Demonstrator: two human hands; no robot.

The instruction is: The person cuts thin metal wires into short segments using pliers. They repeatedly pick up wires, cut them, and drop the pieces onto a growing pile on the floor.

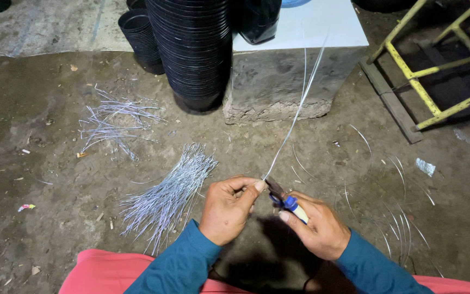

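Note:
My left hand (pixel 228 208) pinches the near end of a long thin silver wire (pixel 295 117) between thumb and fingers. The wire runs up and away toward the concrete block. My right hand (pixel 316 226) grips pliers (pixel 284 200) with blue and cream handles, and their jaws meet the wire right beside my left thumb. A bundle of cut, bent wire pieces (pixel 167 196) lies on the ground just left of my left hand. A second, looser scatter of wire pieces (pixel 112 122) lies farther off to the left.
Tall stacks of black plastic pots (pixel 194 51) stand at the back beside a concrete block (pixel 278 81) with a white top. A yellow metal frame (pixel 431 71) sits at the right. Curved loose wires (pixel 393 185) lie on the dirt floor to the right.

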